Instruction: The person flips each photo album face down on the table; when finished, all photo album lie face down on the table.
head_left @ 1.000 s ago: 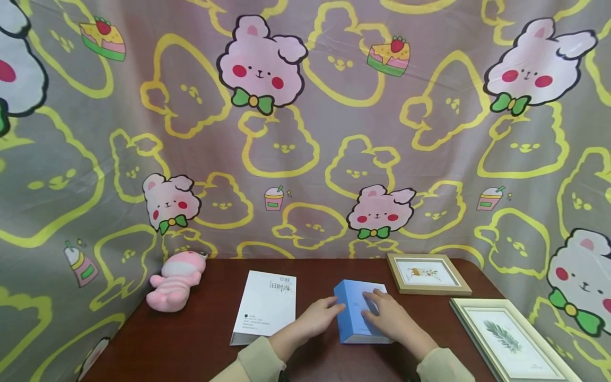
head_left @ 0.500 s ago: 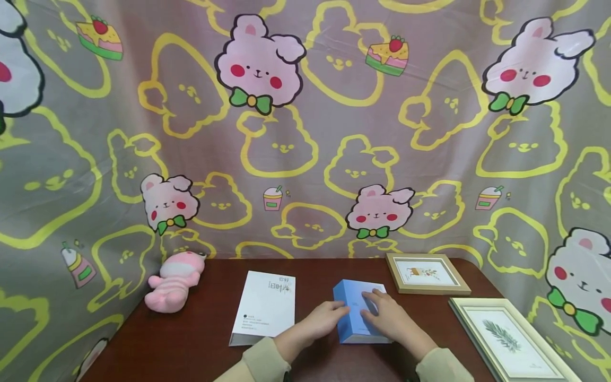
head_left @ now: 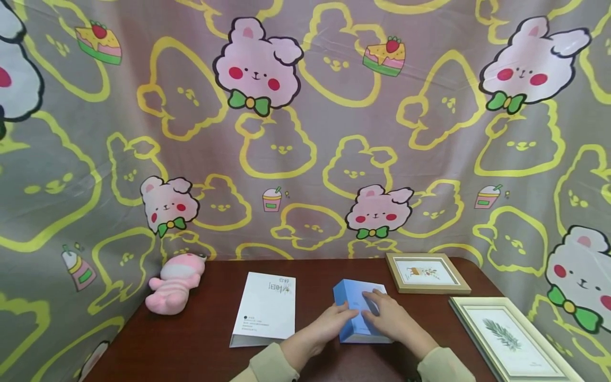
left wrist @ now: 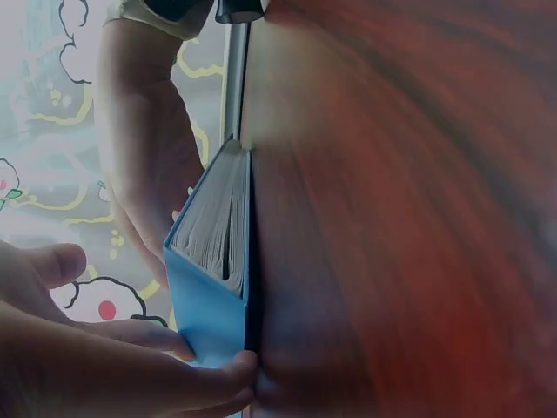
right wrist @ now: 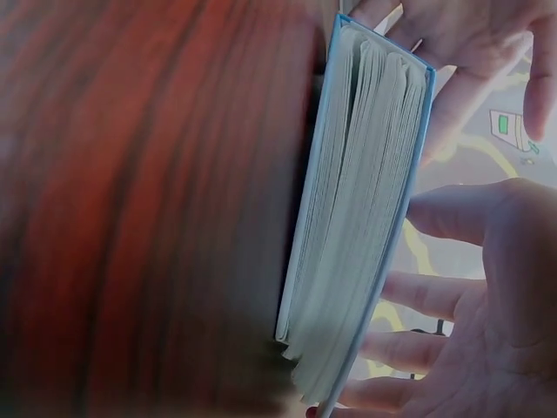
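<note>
A thick blue album (head_left: 357, 313) lies closed on the dark red-brown table (head_left: 191, 345). My left hand (head_left: 326, 323) touches its spine side from the left, and the left wrist view shows the fingers extended along the blue spine (left wrist: 209, 309) with the thumb raised clear. Flat on the front cover rest the spread fingers and thumb of my right hand (head_left: 391, 318). Page edges (right wrist: 361, 192) with small gaps between them show in the right wrist view. To the left lies a white album (head_left: 266, 307) with dark lettering, apart from both hands.
A pink plush toy (head_left: 175, 284) lies at the back left. Two picture frames are on the right, a wooden one (head_left: 396, 286) at the back and a cream one (head_left: 470, 329) nearer. A patterned curtain (head_left: 315, 122) encloses the table's back and sides.
My left hand has moved slightly right, its fingers coming further over the blue album's spine edge. The right hand and the album stay in place.
</note>
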Tool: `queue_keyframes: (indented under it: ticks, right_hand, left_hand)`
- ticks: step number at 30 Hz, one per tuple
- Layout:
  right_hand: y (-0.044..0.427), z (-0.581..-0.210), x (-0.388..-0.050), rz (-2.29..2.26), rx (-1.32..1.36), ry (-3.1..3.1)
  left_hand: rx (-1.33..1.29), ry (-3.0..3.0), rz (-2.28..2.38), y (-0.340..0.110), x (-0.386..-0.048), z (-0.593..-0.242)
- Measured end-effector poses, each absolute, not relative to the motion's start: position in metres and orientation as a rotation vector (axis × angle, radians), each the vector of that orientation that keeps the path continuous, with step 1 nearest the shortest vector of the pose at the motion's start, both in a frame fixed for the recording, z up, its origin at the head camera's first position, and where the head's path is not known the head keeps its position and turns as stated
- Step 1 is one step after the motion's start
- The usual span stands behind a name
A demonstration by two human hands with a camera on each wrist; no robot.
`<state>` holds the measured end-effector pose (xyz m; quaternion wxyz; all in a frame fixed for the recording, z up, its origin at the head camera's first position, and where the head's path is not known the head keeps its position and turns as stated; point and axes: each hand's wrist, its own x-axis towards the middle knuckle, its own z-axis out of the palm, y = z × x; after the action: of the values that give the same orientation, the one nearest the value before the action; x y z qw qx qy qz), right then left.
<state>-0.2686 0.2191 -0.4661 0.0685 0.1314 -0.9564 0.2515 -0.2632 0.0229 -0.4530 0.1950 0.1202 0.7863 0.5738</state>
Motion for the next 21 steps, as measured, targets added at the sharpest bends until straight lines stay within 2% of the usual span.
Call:
queue_keyframes:
  ticks: [12,21]
  right_hand:
    - [0.218,-0.464,-0.271,0.853,0.357,-2.854]
    - [0.188,-0.451,-0.266,0.744,0.359,-2.851]
  left_hand:
    - [0.223,1.865,1.997,0.019,-0.269,-0.450]
    - [0.116,1.695,2.172,0.011,-0.273,-0.447]
